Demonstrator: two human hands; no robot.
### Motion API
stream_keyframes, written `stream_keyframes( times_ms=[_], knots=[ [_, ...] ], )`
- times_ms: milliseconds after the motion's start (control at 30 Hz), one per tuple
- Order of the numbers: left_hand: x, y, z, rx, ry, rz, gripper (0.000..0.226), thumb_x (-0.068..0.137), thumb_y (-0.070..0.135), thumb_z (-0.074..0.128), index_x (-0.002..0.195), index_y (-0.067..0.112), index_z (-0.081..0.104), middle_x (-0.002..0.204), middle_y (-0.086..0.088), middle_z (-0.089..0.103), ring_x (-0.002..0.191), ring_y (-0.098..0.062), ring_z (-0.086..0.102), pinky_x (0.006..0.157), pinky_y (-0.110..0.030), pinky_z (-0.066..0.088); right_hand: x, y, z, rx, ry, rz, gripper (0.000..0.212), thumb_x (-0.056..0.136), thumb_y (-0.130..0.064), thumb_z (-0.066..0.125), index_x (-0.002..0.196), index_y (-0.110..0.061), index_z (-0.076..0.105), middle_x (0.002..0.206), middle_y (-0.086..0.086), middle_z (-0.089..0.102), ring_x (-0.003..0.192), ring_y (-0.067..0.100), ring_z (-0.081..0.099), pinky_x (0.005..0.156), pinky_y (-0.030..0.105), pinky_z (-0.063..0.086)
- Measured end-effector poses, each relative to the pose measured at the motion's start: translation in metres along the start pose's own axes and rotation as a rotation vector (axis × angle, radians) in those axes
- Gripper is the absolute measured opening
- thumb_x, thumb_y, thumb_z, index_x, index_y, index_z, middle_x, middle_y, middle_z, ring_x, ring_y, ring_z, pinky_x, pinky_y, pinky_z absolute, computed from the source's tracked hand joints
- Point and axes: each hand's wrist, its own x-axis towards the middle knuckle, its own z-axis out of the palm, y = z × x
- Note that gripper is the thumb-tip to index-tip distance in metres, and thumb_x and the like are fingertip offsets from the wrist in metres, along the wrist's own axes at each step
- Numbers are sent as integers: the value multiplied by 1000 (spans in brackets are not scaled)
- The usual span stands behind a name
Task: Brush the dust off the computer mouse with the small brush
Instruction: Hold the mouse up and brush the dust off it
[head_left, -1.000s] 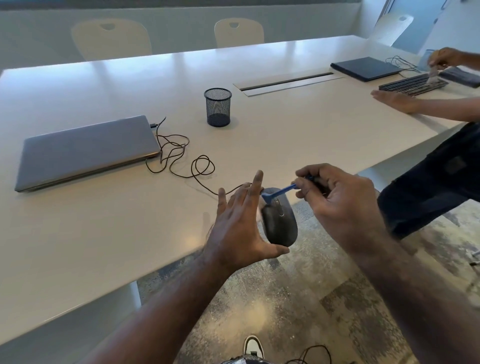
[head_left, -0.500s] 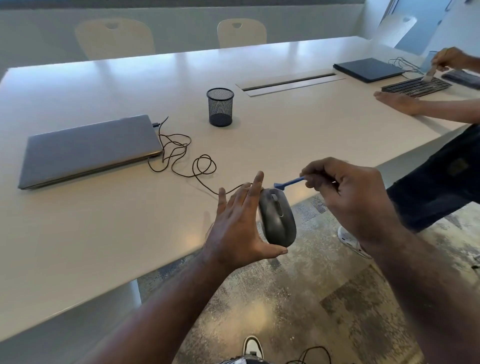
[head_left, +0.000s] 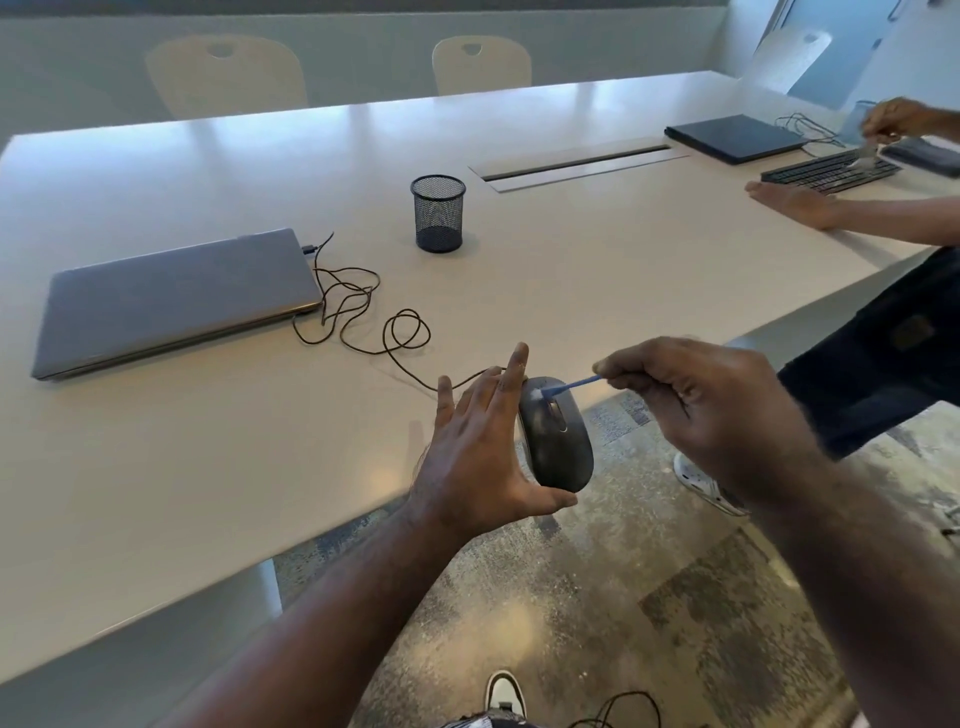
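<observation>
A dark grey wired computer mouse (head_left: 563, 447) is held upright just past the table's front edge by my left hand (head_left: 478, 452), thumb under its rear and fingers along its left side. My right hand (head_left: 696, 410) pinches the small blue brush (head_left: 569, 387) by its handle. The brush's pale bristles rest on the front of the mouse, beside the scroll wheel. The mouse's thin dark cable (head_left: 363, 317) runs in loops over the white table (head_left: 597, 270) to a closed grey laptop (head_left: 171, 301).
A black mesh pen cup (head_left: 438, 213) stands mid-table, with a cable slot (head_left: 576, 163) behind it. At the right another person's hands work over a black keyboard (head_left: 831, 171) beside a dark laptop (head_left: 737, 137). Chairs line the far side.
The brush tip, lifted off the mouse half a second ago, has come back down onto the front of the mouse near the wheel. My left hand keeps the mouse in the same place.
</observation>
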Motion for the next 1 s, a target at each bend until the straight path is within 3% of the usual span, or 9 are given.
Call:
stream_keyframes(
  times_ms=[133, 200, 367, 533, 633, 767, 833, 933, 1000],
  knots=[
    [1, -4, -1, 11, 11, -21, 148, 53, 76, 79, 153, 35, -22, 162, 1, 25, 152, -16, 15, 122, -52, -11, -3, -2, 1, -38, -117, -26, 25, 83, 0, 72, 101, -16, 74, 91, -4, 75, 78, 11, 70, 65, 36, 59],
    [-1, -7, 0, 14, 0, -32, 148, 53, 77, 78, 153, 36, -23, 163, 0, 24, 152, -16, 14, 121, -53, -11, -4, 0, -4, -21, -146, -27, 29, 81, 4, 71, 100, -18, 74, 88, -6, 74, 77, 5, 68, 65, 30, 58],
    [0, -6, 2, 20, -13, -28, 148, 54, 77, 78, 150, 40, -29, 163, -1, 25, 152, -16, 13, 121, -50, -14, -1, -2, -6, 25, -39, -33, 22, 84, -1, 69, 101, -14, 73, 91, -7, 73, 87, 0, 66, 74, 19, 55],
    [3, -4, 1, 14, -4, -16, 147, 54, 76, 78, 152, 37, -25, 162, 0, 25, 152, -15, 14, 121, -53, -11, -1, -12, 5, -96, -123, -60, 25, 83, -3, 70, 105, -14, 72, 96, 0, 75, 77, 14, 70, 62, 35, 60],
    [3, -8, -1, 16, 17, -28, 147, 53, 76, 78, 154, 35, -21, 160, -1, 27, 151, -16, 16, 122, -52, -12, -2, -11, 1, -74, -177, -46, 24, 83, -3, 69, 102, -17, 73, 91, -4, 74, 76, 10, 70, 60, 35, 59],
    [1, -16, -6, -11, 62, -59, 146, 52, 77, 77, 156, 33, -16, 157, 1, 32, 150, -14, 19, 121, -47, -14, -7, 1, -12, 38, -193, 83, 33, 82, 2, 70, 94, -29, 71, 82, -14, 73, 78, -3, 69, 66, 20, 57],
    [2, -20, -9, -20, 80, -69, 145, 52, 77, 77, 156, 33, -15, 156, 1, 34, 149, -14, 21, 121, -47, -12, -12, 12, -13, 119, -136, 202, 34, 84, -5, 70, 88, -39, 67, 78, -17, 72, 80, -4, 69, 69, 14, 55],
    [3, -25, -15, -22, 101, -80, 144, 52, 76, 77, 157, 34, -13, 156, 1, 35, 149, -15, 22, 122, -47, -10, -17, 27, -9, 423, 56, 393, 9, 83, -26, 69, 90, -32, 68, 84, -8, 76, 81, 9, 73, 72, 20, 57],
    [4, -28, -17, -19, 110, -86, 144, 52, 75, 78, 157, 32, -11, 156, 3, 34, 148, -14, 23, 122, -48, -8, -18, 33, -3, 702, 174, 497, 10, 79, -33, 70, 88, -28, 70, 85, 5, 76, 82, 21, 75, 71, 26, 59]
  ],
)
